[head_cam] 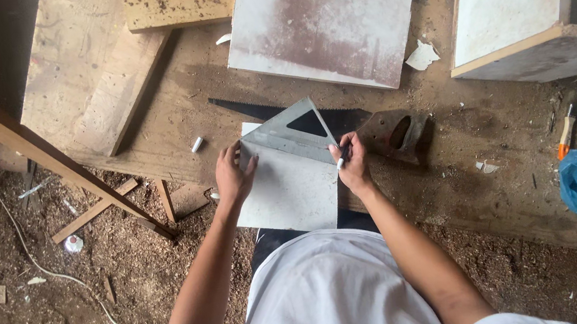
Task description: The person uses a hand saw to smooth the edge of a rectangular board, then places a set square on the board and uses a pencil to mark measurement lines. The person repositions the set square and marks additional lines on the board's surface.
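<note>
Two hands steady a metal triangle square over a small white board on the worn desk.

The left hand (233, 177) presses flat on the square's (292, 135) left corner, fingers spread apart. The right hand (352, 165) has its grip closed on a white marker (342, 158) at the square's right edge. The white board (291, 190) lies at the desk's (455, 184) near edge; a handsaw (381, 131) lies just behind, partly hidden beneath the square.

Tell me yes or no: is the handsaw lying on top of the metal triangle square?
No, the handsaw lies on the workbench beneath the triangle square.
</note>
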